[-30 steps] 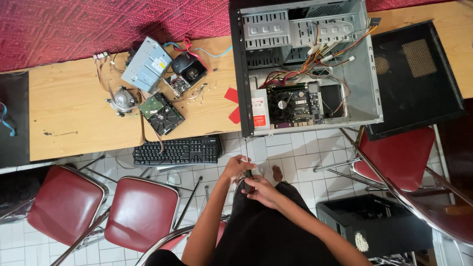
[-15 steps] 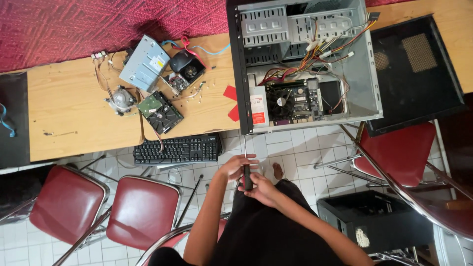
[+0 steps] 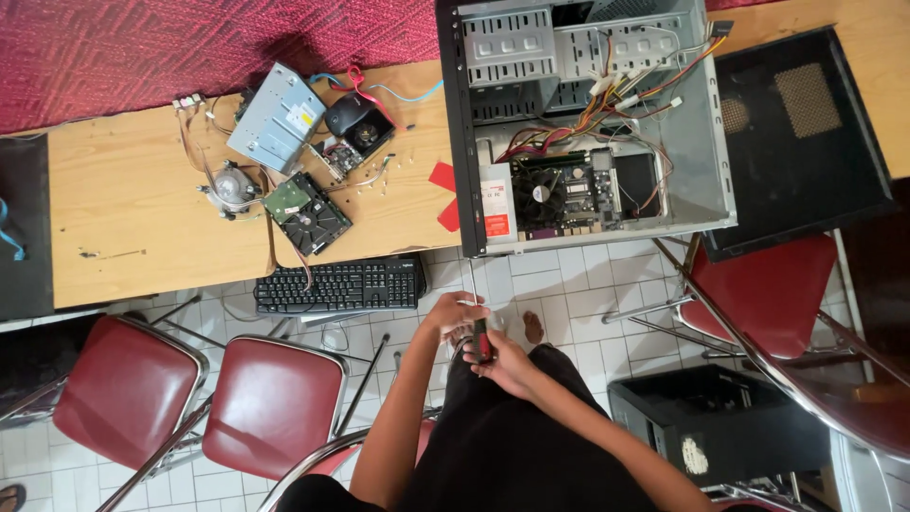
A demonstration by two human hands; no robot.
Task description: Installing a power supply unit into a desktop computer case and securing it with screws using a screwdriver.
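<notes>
My left hand (image 3: 453, 315) and my right hand (image 3: 505, 363) meet in front of my lap, below the table edge. Between them is a screwdriver (image 3: 482, 338) with a red and black handle; its thin metal shaft points up toward the table. My right hand grips the handle, and my left hand holds the upper part near the shaft. Directly ahead on the wooden table (image 3: 123, 218) lies an open computer case (image 3: 578, 123) on its side, showing the motherboard, fan and coloured cables.
A black keyboard (image 3: 341, 284) overhangs the table's near edge. Loose drives, a cooler and cables (image 3: 294, 161) lie on the left. A black side panel (image 3: 801, 142) rests at right. Red chairs (image 3: 275, 408) stand left and right; a second black case (image 3: 720, 436) sits on the floor.
The hands stayed close together in front of my lap. The screwdriver has turned more upright, with its shaft now pointing toward the table.
</notes>
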